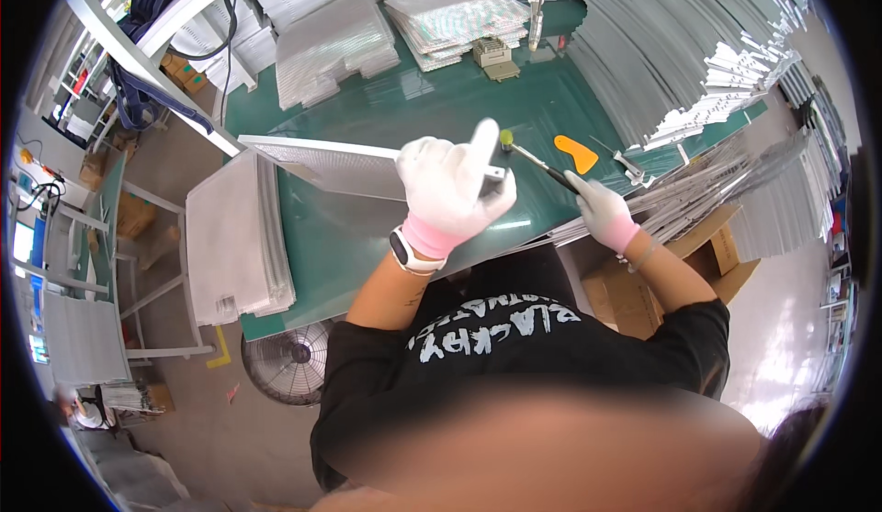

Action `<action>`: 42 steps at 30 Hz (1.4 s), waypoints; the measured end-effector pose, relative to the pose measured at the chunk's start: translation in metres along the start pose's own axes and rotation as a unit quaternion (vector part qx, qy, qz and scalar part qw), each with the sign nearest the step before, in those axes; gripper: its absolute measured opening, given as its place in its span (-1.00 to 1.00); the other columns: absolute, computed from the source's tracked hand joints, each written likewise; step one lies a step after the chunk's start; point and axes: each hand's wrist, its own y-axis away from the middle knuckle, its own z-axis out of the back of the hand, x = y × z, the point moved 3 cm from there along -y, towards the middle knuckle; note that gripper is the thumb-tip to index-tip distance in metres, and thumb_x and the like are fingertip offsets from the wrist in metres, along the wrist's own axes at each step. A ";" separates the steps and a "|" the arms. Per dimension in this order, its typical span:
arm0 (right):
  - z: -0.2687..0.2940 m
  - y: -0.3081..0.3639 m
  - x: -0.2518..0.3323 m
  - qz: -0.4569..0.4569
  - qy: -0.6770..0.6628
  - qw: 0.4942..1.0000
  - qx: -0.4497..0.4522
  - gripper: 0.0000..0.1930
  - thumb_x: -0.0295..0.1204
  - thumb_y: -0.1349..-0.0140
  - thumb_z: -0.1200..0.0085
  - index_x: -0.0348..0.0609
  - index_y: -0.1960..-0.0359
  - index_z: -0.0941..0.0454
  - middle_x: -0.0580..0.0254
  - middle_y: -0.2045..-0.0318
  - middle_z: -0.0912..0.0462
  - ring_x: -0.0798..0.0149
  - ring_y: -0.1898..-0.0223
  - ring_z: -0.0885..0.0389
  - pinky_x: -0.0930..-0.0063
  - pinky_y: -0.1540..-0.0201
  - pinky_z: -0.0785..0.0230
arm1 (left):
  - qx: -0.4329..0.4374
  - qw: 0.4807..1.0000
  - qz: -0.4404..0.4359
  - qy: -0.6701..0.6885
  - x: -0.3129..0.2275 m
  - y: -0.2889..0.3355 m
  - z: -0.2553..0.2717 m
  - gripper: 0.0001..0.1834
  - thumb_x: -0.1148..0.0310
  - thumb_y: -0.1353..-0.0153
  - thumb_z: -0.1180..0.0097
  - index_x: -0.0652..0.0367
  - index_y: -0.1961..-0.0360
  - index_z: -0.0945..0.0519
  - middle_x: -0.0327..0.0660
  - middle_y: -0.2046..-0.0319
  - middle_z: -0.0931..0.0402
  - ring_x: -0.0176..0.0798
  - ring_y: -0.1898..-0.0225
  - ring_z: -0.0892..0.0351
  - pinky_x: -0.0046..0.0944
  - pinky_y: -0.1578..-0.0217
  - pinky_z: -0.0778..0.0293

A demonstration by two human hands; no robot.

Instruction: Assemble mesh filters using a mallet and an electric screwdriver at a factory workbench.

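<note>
My left hand (450,186), in a white glove with a pink cuff, is closed around the end of a thin pale panel (335,167). The panel is tilted up on its edge and reaches left across the green table (413,112). One finger points up. My right hand (604,213), gloved alike, grips a slim tool (554,174) with a black handle and a metal shaft; I cannot make out its exact kind. The shaft points at a small yellow-green round piece (506,139) beside my left hand. Whether they touch is unclear.
An orange scraper (576,153) and a metal hand tool (632,167) lie to the right. Stacked panels stand at the left (234,236), back (335,48) and right (652,43). A beige block (493,54) sits at the back. Below are a fan (299,351) and cardboard box (625,296).
</note>
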 end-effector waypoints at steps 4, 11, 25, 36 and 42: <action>0.087 -0.069 0.028 0.174 0.050 0.937 -0.300 -0.44 -0.40 -0.20 -0.14 -0.07 -0.28 -0.37 -0.20 -0.12 -0.44 -0.18 -0.17 -0.39 0.00 -0.24 -0.25 | -0.011 1.000 -0.012 -0.010 -0.006 0.000 -0.006 -0.52 0.26 0.25 -0.35 0.06 0.18 -0.61 -0.33 0.48 -0.46 -0.17 0.38 -0.48 -0.11 0.18 -0.30; 0.324 -0.153 0.182 0.363 -0.369 0.773 -0.368 -0.40 -0.35 -0.29 -0.09 -0.15 -0.36 -0.22 0.07 -0.14 -0.47 0.39 -0.18 -0.40 0.50 -0.27 -0.18 | -0.003 1.000 -0.029 0.003 0.007 -0.014 -0.021 -0.64 0.27 0.26 -0.40 0.05 0.35 -0.59 -0.31 0.50 -0.46 -0.17 0.36 -0.50 -0.11 0.25 -0.36; 0.275 -0.144 0.232 0.289 -0.801 0.523 0.037 -0.84 -0.29 -0.31 -0.10 -0.08 0.35 -0.52 0.35 0.54 -0.55 0.43 0.56 -0.53 0.63 0.52 -0.38 | -0.070 0.996 -0.044 0.023 0.015 -0.025 -0.034 -0.77 0.32 0.22 -0.35 0.02 0.54 -0.50 -0.30 0.57 -0.40 -0.17 0.52 -0.39 -0.10 0.41 -0.26; 0.225 -0.156 0.237 0.419 -0.708 0.528 0.211 -0.64 -0.18 -0.17 -0.19 -0.19 0.52 -0.37 0.33 0.70 -0.29 0.45 0.79 -0.23 0.62 0.73 -0.05 | -0.009 0.997 0.007 0.073 0.015 -0.012 -0.035 -0.75 0.31 0.13 -0.35 0.06 0.36 -0.65 -0.30 0.51 -0.48 -0.12 0.41 -0.44 -0.10 0.30 -0.34; 0.206 -0.169 0.236 0.315 -0.841 0.254 0.360 -0.68 -0.25 -0.09 -0.19 -0.25 0.41 -0.39 0.37 0.76 -0.24 0.40 0.83 -0.18 0.53 0.81 -0.02 | -0.009 0.996 -0.069 0.064 0.013 -0.015 -0.034 -0.75 0.37 0.12 -0.34 0.11 0.34 -0.66 -0.30 0.51 -0.47 -0.12 0.40 -0.43 -0.11 0.31 -0.34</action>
